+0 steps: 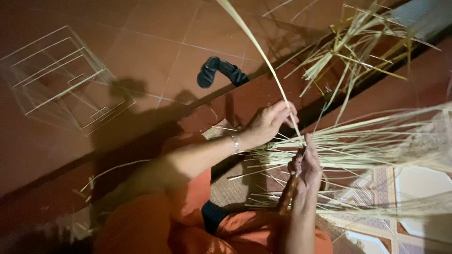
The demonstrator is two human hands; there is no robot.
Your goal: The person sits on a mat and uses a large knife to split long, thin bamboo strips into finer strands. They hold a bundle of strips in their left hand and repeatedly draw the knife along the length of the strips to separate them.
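- A black sandal (221, 71) lies on the red tiled floor (155, 42).
- A wire frame (61, 77) rests at left.
- Loose dry straw pile (358, 42) lies beyond, top right.
- Patterned tile (414, 188) at right.

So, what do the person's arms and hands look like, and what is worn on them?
Both forearms are bare, with no sleeves showing. The left hand has a thin silver-coloured bracelet at the wrist. The right hand wears no glove; rings are too blurred to tell.
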